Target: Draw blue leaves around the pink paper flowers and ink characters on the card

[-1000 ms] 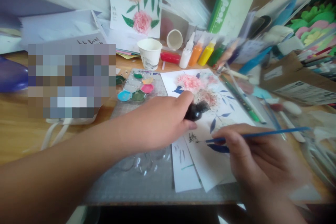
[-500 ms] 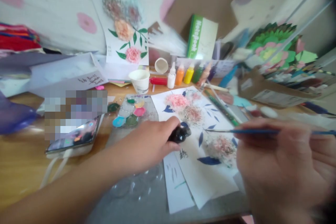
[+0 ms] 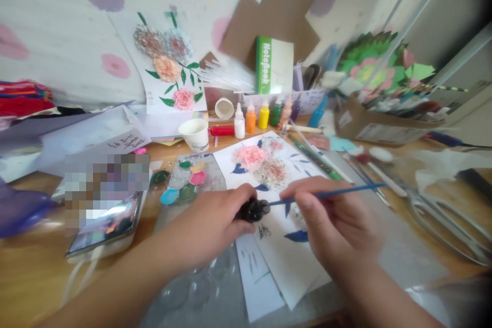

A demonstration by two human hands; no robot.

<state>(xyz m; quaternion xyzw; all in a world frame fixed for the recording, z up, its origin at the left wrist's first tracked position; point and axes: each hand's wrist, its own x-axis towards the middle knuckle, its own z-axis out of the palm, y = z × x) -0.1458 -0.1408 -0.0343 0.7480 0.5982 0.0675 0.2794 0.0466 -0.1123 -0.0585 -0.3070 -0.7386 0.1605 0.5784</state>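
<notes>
My left hand [image 3: 226,212] is closed around a small dark bottle [image 3: 257,210], tilted with its mouth toward the right. Between the fingers of my right hand [image 3: 338,220] is a thin blue paintbrush [image 3: 346,191]; its tip is at or inside the bottle's mouth. Beneath both hands lies a white sheet with a floral painting [image 3: 240,179], showing pink and speckled blossoms and dark blue leaves. My right hand covers part of its lower flowers. Left of the sheet is a clear paint palette [image 3: 180,179] with green, pink, blue and yellow paint in its wells.
A phone [image 3: 111,225] with a cable lies at left. Behind the sheet stand a paper cup [image 3: 194,134] and several paint bottles [image 3: 250,119]. Large scissors [image 3: 446,220] and more brushes [image 3: 369,179] lie at right. A finished-looking flower picture [image 3: 175,82] leans against the wall.
My right hand has moved left, bringing the brush from above the painting to the bottle's mouth. My left hand still holds the bottle. The camera view has shifted to the right.
</notes>
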